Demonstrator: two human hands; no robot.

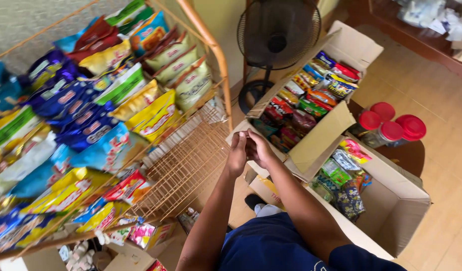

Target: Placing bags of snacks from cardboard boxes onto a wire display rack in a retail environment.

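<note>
Hands met w/ fingers curled: left hand (237, 154) touched right hand (259, 149) above cardboard box (336, 123) of snack packets (311, 98), beside wire rack (183, 165); grip contents unclear.

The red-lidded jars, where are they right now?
In the head view, the red-lidded jars stand on the floor at right, between the two open cardboard boxes of snacks, beyond the hands.

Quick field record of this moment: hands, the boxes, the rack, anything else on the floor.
left hand: raised, meeting the right, holds nothing visible
right hand: fingers against the left hand
upper box: open, packed with snack packets
lower box: open, a few packets in one end
wire rack: snack bags on the left, right part bare
jars: red lids, beside the boxes
fan: behind the rack
</note>
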